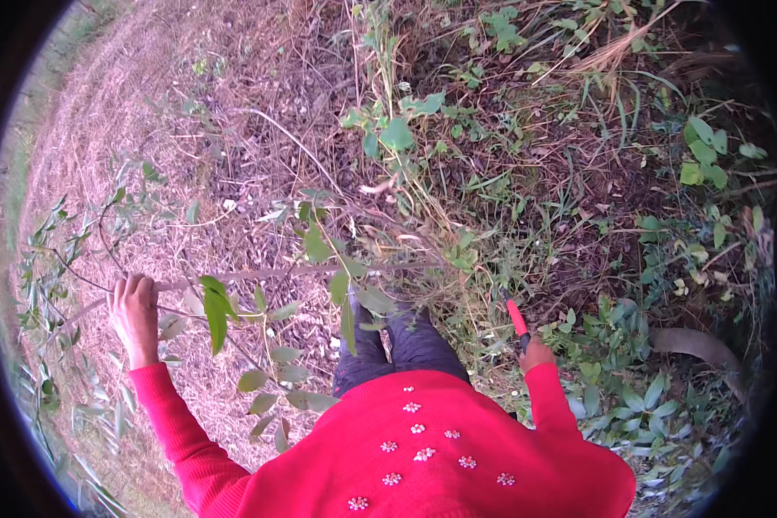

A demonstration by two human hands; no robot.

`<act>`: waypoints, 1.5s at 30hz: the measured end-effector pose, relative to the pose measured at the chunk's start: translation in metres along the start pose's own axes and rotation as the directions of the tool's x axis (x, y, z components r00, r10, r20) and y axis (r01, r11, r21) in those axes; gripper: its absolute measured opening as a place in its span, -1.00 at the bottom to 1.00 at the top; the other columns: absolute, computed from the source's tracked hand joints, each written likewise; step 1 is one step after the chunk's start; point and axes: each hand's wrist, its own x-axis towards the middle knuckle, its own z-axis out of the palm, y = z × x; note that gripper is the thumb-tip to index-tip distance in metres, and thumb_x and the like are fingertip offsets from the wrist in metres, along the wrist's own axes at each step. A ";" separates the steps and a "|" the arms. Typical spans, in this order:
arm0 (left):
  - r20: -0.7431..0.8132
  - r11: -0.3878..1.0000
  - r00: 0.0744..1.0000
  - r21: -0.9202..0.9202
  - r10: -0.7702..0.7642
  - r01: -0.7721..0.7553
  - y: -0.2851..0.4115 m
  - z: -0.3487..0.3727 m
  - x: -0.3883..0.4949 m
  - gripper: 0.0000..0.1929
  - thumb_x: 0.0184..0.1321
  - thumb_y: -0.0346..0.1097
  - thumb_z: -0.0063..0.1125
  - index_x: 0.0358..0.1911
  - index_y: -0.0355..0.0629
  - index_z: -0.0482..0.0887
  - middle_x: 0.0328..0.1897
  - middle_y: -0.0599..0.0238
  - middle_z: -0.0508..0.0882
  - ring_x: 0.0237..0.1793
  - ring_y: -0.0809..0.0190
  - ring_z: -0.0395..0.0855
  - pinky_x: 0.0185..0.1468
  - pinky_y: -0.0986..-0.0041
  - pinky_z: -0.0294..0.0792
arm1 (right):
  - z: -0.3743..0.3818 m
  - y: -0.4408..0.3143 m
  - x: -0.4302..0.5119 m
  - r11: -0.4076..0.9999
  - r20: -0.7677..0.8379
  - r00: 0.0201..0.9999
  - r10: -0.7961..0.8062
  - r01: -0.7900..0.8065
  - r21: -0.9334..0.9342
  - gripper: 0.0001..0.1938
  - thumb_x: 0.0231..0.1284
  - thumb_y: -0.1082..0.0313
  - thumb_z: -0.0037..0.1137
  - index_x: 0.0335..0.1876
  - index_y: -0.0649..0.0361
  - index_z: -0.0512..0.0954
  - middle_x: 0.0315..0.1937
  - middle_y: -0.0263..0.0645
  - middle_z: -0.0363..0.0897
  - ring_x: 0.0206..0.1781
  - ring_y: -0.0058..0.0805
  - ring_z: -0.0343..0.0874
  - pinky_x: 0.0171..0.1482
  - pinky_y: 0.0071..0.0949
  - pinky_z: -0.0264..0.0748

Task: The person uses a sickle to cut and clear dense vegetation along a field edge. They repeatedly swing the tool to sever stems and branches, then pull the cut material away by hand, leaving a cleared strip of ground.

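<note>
My left hand (pixel 134 311) is closed around a thin woody stem (pixel 252 274) of a leafy branch, out at the left. The stem runs rightward across the ground in front of my legs. Leafy twigs (pixel 217 311) spread from it on both sides of my left forearm. My right hand (pixel 536 355), low on the right, grips a tool with a red and black handle (pixel 517 317). The tool's far end points up and left into grass and weeds, so its working part cannot be made out.
Dry grass and leaf litter (pixel 90 129) cover the ground at the left. Green weeds (pixel 397 133) and dry stalks stand ahead. A curved, thick stem or trunk (pixel 696 343) lies among leaves (pixel 647 395) at the far right.
</note>
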 end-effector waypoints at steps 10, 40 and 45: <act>-0.055 0.981 0.985 0.096 -0.165 0.169 -0.087 -0.029 -0.059 -0.86 0.16 -0.33 0.23 -0.21 0.03 0.73 -0.11 0.44 0.70 -0.04 0.23 0.58 0.10 0.31 0.41 | -0.078 0.017 -0.075 0.996 -0.026 1.000 0.007 -0.009 -0.090 -0.62 0.06 0.26 0.21 0.01 0.14 0.44 -0.19 -0.03 0.66 -0.11 -0.03 0.67 -0.09 -0.07 0.59; -0.465 0.703 0.526 0.477 0.712 -0.528 0.181 -0.260 0.149 -0.91 0.00 -0.32 0.27 -0.55 -0.03 0.62 -0.39 0.44 0.58 -0.30 0.33 0.59 -0.16 0.40 0.46 | 0.115 0.061 -0.152 0.867 0.077 0.955 0.288 -0.294 0.403 -0.59 -0.08 0.14 0.31 -0.14 0.23 0.55 -0.23 0.00 0.66 -0.11 0.01 0.66 -0.04 -0.10 0.56; -0.251 0.417 0.357 0.734 0.900 -0.536 0.325 -0.334 0.218 -0.92 -0.01 -0.24 0.29 -0.52 -0.02 0.68 -0.37 0.43 0.61 -0.30 0.30 0.64 -0.16 0.45 0.47 | 0.176 0.030 -0.153 0.812 0.200 0.965 0.170 -0.252 0.526 -0.60 -0.07 0.12 0.30 -0.13 0.18 0.55 -0.18 -0.01 0.66 -0.05 -0.02 0.66 0.00 -0.09 0.58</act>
